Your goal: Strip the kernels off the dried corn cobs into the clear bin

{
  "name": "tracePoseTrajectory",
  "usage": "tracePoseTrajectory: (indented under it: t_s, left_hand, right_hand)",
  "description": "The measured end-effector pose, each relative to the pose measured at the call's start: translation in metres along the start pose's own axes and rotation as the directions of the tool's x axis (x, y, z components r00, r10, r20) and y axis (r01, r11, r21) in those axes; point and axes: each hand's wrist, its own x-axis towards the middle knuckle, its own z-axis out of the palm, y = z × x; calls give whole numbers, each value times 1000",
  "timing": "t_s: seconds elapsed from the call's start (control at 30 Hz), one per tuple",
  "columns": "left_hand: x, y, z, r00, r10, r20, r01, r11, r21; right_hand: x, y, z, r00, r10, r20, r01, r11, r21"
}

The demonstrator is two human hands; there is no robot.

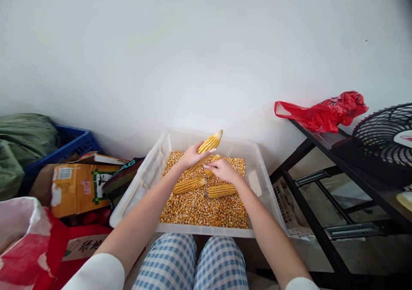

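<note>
My left hand (192,156) is wrapped around a yellow corn cob (210,142), tilted with its tip up to the right. Just below it, my right hand (223,170) is closed in a pinch; whatever lies between its fingertips is too small to make out. Both hands are over a translucent plastic bin (257,161) holding a thick layer of loose corn kernels (199,212). Two more cobs lie on the kernels, one at the left (189,185) and another at the right (222,191), under my right wrist. Behind my fingers, a further cob (215,158) is partly hidden.
Left of the bin are a cardboard box (80,187), a blue crate (75,140) and a red and white bag (28,247). To the right stands a black metal-framed table (325,150) with a red plastic bag (328,112) and a fan (386,131). A white wall rises behind.
</note>
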Motion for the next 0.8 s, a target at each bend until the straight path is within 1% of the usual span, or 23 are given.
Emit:
tracePoseTrajectory:
  t_s: [0.1,0.17,0.23,0.3,0.33,0.37,0.43,0.5,0.57,0.6,0.67,0.73,0.8]
  left_hand:
    - [-3,0,0,998,36,59,-43,993,112]
    - [-4,0,1,994,67,87,-83,977,196]
    - [-5,1,5,986,105,131,-137,953,270]
    - [-4,2,10,980,125,155,-167,938,302]
    - [-4,2,12,981,119,152,-160,942,295]
    - [-3,1,14,985,103,135,-136,953,270]
    - [0,-1,14,997,43,60,-52,985,163]
    - [4,-3,9,999,-36,-34,35,999,-8]
    - [6,-6,3,988,-127,-85,108,973,-203]
    - [8,-8,1,982,-170,-83,139,945,-295]
    - [10,-11,-3,971,-234,-46,188,872,-452]
    - [11,-13,-5,964,-266,-15,214,807,-551]
    - [12,-15,-5,960,-279,2,224,766,-602]
  right_hand:
    - [1,6,1,999,26,36,-25,999,-22]
    - [3,8,7,997,35,73,-32,999,-44]
    - [4,9,15,992,21,127,-14,998,-61]
    - [4,8,21,989,-1,147,9,998,-55]
    - [3,8,20,990,-3,140,10,999,-52]
    - [3,7,18,992,2,128,5,999,-54]
    - [0,6,7,996,18,82,-13,998,-65]
    - [-2,4,-5,1000,8,4,-8,998,-57]
    - [-3,2,-13,995,-21,-100,19,1000,-19]
    - [-3,1,-15,989,-30,-147,30,1000,-2]
    - [-3,-2,-14,976,-37,-213,41,999,14]
    - [-2,-4,-10,965,-41,-259,46,999,14]
    - [-2,-5,-6,957,-51,-284,57,998,13]
